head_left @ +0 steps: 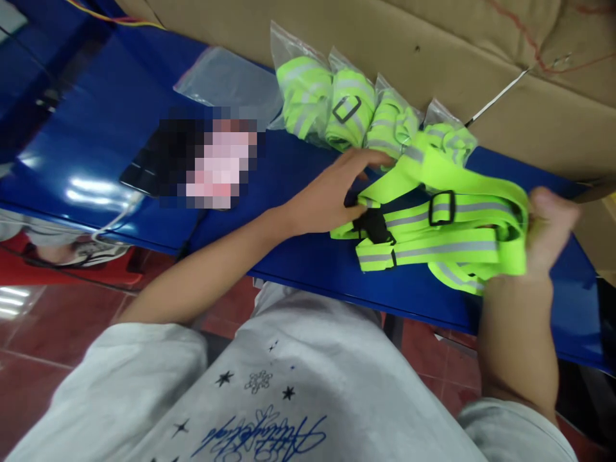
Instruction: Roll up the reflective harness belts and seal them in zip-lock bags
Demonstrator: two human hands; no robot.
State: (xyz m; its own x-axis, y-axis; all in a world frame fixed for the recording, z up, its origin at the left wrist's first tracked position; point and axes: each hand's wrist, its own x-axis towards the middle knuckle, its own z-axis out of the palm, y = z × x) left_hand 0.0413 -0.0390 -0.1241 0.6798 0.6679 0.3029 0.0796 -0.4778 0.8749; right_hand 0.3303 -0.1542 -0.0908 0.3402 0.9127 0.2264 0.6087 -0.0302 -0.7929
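Observation:
Long neon-yellow reflective straps [462,224] with grey stripes lie looped in several layers between my hands, above the blue table. My right hand [551,224] is closed around their right-hand bend, and most of its fingers are hidden behind the fabric. On the left, my left hand [344,186] has its thumb and fingers spread apart at the edge of the straps. Its thumb is beside a black buckle [374,226]. A black slider [441,208] sits on an upper strap layer. One strap length rises toward the bagged rolls behind.
Several clear bags with rolled neon straps [350,106] line the back of the blue table [269,256], against cardboard [385,38]. A flat clear bag [231,80] lies left of them. Nearby are a black device [144,170], a white cable [115,218] and a pixelated item [224,160].

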